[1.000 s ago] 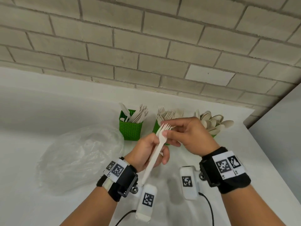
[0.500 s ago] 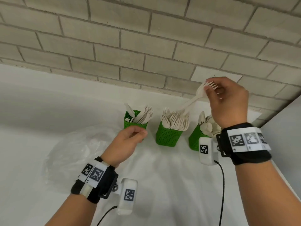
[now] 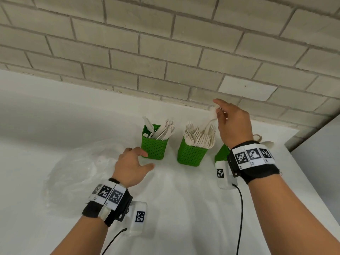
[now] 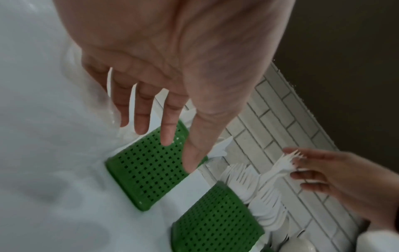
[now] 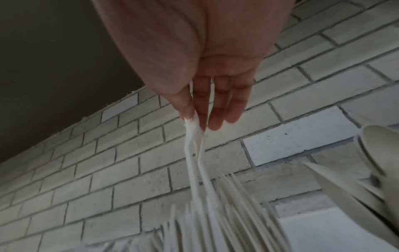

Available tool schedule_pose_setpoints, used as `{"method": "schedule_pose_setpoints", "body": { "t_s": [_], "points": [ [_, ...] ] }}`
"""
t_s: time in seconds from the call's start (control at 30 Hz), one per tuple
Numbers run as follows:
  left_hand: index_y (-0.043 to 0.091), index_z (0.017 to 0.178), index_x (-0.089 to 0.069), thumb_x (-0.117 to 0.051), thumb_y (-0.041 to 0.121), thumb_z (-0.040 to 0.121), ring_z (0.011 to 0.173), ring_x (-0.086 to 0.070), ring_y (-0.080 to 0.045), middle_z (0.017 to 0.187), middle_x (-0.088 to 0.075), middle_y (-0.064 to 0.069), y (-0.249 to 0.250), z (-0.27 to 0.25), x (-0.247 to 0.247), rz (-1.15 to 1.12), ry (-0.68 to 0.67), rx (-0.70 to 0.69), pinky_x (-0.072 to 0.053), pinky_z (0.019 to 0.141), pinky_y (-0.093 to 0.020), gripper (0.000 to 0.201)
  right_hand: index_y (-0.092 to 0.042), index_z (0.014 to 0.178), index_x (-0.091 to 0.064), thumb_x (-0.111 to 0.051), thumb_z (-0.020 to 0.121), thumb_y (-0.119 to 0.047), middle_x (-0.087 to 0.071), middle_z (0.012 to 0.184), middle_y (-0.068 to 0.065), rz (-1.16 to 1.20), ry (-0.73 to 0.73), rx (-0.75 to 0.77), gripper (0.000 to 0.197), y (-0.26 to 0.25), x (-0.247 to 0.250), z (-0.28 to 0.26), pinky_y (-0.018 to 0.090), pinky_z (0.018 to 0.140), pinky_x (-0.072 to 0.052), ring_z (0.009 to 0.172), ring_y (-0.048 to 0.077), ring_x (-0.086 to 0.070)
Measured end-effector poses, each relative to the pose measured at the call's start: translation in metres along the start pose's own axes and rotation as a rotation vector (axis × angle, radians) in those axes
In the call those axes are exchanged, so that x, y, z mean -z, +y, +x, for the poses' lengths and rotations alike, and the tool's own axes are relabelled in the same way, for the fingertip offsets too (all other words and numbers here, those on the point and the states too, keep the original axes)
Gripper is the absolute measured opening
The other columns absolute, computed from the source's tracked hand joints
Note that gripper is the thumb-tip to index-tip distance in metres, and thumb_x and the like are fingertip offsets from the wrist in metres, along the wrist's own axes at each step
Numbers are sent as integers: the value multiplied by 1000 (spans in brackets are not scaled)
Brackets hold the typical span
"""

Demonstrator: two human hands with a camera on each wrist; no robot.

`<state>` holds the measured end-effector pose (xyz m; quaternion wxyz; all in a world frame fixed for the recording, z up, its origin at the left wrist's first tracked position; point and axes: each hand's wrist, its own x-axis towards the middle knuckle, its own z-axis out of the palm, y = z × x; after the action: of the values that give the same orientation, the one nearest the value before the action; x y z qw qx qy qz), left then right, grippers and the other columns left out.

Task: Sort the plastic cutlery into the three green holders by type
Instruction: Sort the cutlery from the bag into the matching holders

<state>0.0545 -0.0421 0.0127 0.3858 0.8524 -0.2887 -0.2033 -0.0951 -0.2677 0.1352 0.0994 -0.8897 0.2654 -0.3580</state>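
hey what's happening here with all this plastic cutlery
A person is sorting plastic cutlery into three green holders. The right hand pinches a fork by its tines, its handle reaching down into the middle holder, which is full of forks. The left hand, open and holding nothing, hovers near the left holder, which holds knives. The right holder is mostly hidden behind the right wrist. A crumpled clear bag lies on the left.

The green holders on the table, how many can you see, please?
3: the left holder with knives, the middle holder with forks, and the right holder, mostly hidden behind the right hand.
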Motion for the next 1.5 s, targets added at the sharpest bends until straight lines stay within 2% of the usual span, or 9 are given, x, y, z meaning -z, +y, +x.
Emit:
{"method": "schedule_pose_setpoints", "body": {
  "t_s": [0.17,0.3,0.47,0.73,0.93,1.03,1.27,1.4,1.5],
  "points": [
    [25,118,-53,-80,32,71,117,-45,-25,125,-42,-3,-3,-4,-9,191,-95,39,-41,100,-40,55,-14,116,-68,-50,96,-10,-71,98,9,34,79,64,27,-4,6,5,25,76,-47,78,20,-62],
    [25,115,-55,-82,31,71,116,-47,-25,119,-42,-1,-6,-2,-9,127,-97,38,-42,101,-42,52,-19,114,-66,-46,98,-9,-69,87,6,113,-48,-21,28,-4,-4,-4,33,73,-52,76,22,-65],
    [24,113,-56,-82,33,71,112,-51,-24,117,-45,-3,-11,1,-9,91,-106,18,-45,98,-42,50,-19,106,-69,-47,97,-10,-69,95,-3,235,-4,-21,25,2,6,3,25,73,-52,81,12,-62],
    [25,110,-57,-81,35,72,111,-51,-24,116,-46,-2,-15,3,-13,65,-97,-1,-45,97,-42,46,-14,117,-68,-48,97,-11,-68,103,10,-90,-60,94,28,7,2,3,35,79,-49,92,32,-61],
    [26,110,-56,-81,31,73,112,-52,-24,117,-46,-2,-16,3,-17,89,-107,-11,-46,97,-41,45,-18,153,-19,-32,103,-25,-39,150,6,-334,-555,-34,52,-6,-10,-8,42,105,-36,130,29,-44],
    [25,112,-56,-81,28,73,112,-51,-24,119,-45,-2,-17,2,-18,90,-110,-10,-45,97,-42,47,-19,154,2,-30,103,-35,-20,160,5,-309,-611,-87,62,-11,-9,-8,40,113,-28,140,28,-32],
    [20,118,-55,-76,13,76,111,-50,-23,121,-44,-4,-15,-3,-18,156,-114,-19,-45,96,-36,48,-18,155,-4,-23,104,-41,-1,163,-3,-356,-779,15,59,-10,-29,-32,35,121,4,148,13,10],
    [16,119,-54,-56,-8,77,107,-53,-27,121,-43,-9,-15,-11,-12,202,-134,-35,-45,94,-31,48,-16,147,-36,-36,101,-32,-33,154,7,-134,-316,110,48,-30,-22,-36,41,118,-16,144,24,-22],
    [17,112,-59,-51,-11,77,94,-57,-22,119,-49,-8,-12,-18,1,126,-128,-52,-48,84,-27,45,-11,124,-59,-52,93,-17,-60,118,7,201,-174,202,33,-59,-29,-60,33,93,-42,108,20,-54]
  ]
}}
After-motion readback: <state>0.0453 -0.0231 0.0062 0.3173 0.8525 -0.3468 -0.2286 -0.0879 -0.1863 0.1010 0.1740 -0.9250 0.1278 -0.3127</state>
